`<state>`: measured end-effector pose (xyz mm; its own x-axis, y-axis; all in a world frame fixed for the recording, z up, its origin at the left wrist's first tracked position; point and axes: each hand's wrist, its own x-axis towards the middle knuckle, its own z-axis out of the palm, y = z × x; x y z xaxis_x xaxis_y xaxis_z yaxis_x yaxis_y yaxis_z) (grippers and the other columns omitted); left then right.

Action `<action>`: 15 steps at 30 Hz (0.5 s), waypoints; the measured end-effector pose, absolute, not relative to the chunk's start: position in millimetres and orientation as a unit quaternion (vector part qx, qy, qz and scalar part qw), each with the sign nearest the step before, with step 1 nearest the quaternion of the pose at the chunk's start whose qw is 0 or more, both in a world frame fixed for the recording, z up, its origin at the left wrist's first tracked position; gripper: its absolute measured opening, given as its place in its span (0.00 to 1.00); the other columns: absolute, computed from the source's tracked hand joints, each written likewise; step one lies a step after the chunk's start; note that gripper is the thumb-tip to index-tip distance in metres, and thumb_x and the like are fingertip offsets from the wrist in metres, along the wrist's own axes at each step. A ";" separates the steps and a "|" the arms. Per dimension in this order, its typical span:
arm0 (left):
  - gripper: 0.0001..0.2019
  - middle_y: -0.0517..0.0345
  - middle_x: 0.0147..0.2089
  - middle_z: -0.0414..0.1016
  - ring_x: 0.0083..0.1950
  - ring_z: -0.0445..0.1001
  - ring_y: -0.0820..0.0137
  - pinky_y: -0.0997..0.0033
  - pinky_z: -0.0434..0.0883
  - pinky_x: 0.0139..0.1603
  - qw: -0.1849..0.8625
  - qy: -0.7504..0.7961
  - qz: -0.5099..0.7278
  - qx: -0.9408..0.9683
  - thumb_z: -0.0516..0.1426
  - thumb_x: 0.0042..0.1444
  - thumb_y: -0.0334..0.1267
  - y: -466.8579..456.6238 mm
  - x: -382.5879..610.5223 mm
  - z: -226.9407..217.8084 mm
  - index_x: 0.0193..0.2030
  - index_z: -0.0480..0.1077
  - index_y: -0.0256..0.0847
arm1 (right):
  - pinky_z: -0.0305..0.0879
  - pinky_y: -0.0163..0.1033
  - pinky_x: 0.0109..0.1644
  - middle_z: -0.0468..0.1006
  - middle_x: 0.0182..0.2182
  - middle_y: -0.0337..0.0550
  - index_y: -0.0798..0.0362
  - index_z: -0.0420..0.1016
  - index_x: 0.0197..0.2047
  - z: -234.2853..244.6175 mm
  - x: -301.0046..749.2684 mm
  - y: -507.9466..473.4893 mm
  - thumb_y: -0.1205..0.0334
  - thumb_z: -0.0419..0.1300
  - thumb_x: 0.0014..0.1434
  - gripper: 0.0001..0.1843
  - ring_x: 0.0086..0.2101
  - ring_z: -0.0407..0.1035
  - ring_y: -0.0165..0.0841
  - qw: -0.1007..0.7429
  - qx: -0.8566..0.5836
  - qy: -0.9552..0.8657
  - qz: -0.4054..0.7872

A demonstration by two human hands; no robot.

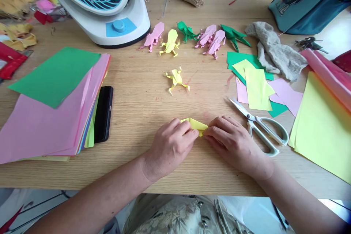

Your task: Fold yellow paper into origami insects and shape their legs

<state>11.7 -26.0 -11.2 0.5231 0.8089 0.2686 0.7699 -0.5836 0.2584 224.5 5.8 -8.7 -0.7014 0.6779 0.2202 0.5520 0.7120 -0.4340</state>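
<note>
Through the head view, I have both hands together near the front edge of the counter point(131, 109), working on one folded piece of yellow paper point(194, 122). The left hand point(172, 144) has its fingers point(189, 138) closed in a pinch on the paper's left part, thumb toward the right hand. The right hand point(236, 144) has its fingers point(216, 131) bent and drawn together at the paper's right end; the knuckles hide exactly how firmly they grip, but I see them touching it.

Straight beyond the hands I have a lone yellow frog point(176, 78) of folded paper, and past that a row of folded paper frogs point(170, 42) in pink, yellow and green. Just beside my right hand lie the scissors point(253, 119), blades slightly apart and pointing away to the left. Behind them are overlapping paper scraps point(257, 91) and a crumpled grey cloth point(270, 45); yellow sheets point(323, 128) lie at the right. On my left I get a stack of coloured paper point(52, 124), green sheet on top, against a black phone point(104, 113), with a white fan point(131, 18) standing behind.
</note>
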 end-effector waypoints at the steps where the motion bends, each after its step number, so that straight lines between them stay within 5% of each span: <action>1: 0.08 0.57 0.36 0.71 0.39 0.67 0.68 0.68 0.66 0.39 0.058 0.456 0.182 0.869 0.53 0.64 0.32 -25.8 12.4 -11.2 0.36 0.71 0.40 | 0.62 0.41 0.39 0.72 0.34 0.46 0.54 0.74 0.37 -8.3 224.2 6.3 0.68 0.53 0.67 0.09 0.34 0.64 0.34 0.189 -0.345 -0.900 0.189; 15: 0.07 0.56 0.36 0.73 0.39 0.68 0.68 0.68 0.67 0.39 0.142 0.476 0.236 0.835 0.55 0.63 0.30 -23.8 16.2 -12.3 0.39 0.74 0.41 | 0.58 0.43 0.41 0.72 0.35 0.44 0.52 0.76 0.37 -11.4 221.3 5.3 0.64 0.58 0.65 0.05 0.36 0.66 0.35 0.197 -0.392 -0.876 0.201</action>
